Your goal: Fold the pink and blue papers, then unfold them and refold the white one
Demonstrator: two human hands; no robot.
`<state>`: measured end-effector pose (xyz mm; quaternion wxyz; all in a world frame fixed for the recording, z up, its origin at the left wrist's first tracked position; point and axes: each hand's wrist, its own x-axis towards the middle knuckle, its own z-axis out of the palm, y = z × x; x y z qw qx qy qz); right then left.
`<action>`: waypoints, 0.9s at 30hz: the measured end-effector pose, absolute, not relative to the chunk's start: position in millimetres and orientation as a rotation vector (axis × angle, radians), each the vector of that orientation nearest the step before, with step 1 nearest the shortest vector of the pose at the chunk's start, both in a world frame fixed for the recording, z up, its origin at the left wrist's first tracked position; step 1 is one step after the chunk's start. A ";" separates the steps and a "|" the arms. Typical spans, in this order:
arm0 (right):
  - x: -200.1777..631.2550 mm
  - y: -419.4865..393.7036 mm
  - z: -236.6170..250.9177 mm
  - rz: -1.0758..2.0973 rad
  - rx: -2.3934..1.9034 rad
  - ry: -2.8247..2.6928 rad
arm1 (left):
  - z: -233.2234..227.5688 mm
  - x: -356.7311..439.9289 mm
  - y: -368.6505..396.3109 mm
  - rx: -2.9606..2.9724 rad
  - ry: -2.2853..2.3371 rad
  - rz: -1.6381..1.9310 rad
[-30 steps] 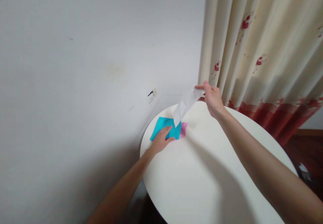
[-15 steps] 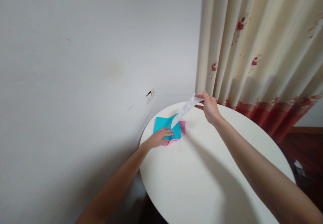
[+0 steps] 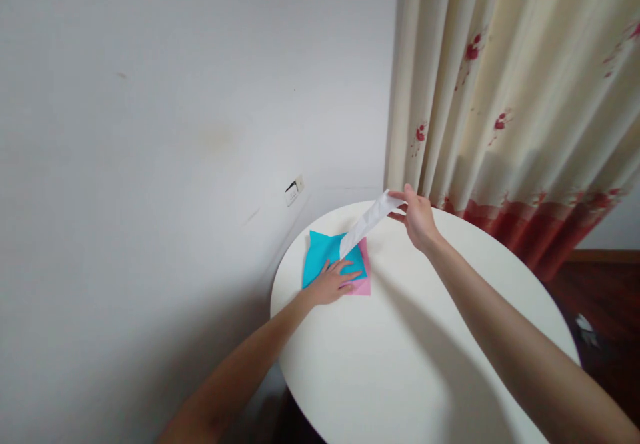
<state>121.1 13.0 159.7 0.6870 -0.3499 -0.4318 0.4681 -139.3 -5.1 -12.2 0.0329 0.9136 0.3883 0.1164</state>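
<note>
My left hand (image 3: 330, 284) lies flat with fingers spread on a bright blue sheet (image 3: 320, 251). Under the blue sheet, a pink sheet (image 3: 361, 289) shows at its right and near edges. Whether these sheets are paper or cloth I cannot tell. Higher and to the right, my right hand (image 3: 417, 217) pinches the upper end of a thin white sheet (image 3: 365, 223) between thumb and fingers. The white sheet slants down to the left, and its lower end reaches the blue sheet just beyond my left fingertips.
The sheets lie near the far left edge of a round white table (image 3: 380, 364). A pale wall (image 3: 200, 131) with a socket (image 3: 292, 195) stands close behind and to the left. Cream and red curtains (image 3: 490, 97) hang at the back right, near my right hand.
My left hand has moved slightly right and nearer, its fingers spreading wider. The pink sheet's near edge now lies flatter and shows more. The right hand still holds the white sheet.
</note>
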 end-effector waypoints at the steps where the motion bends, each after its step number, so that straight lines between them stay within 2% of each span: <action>1: 119.3 12.5 159.1 1.058 -0.777 -0.973 | -13.2 -141.1 -4.0 2.810 1.188 0.346; 8: 102.1 7.4 149.4 1.089 -0.657 -0.953 | -11.6 -170.3 5.2 2.738 1.266 0.440; 19: 74.7 1.7 129.4 1.123 -0.574 -1.030 | -13.6 -166.4 -24.6 2.849 1.040 0.618; 22: 61.9 -3.1 101.9 1.142 -0.666 -1.023 | -9.0 -162.5 -27.9 2.902 0.968 0.538; 27: 36.0 -9.2 29.1 1.163 -0.828 -1.037 | -3.4 -158.2 -33.1 2.880 1.019 0.548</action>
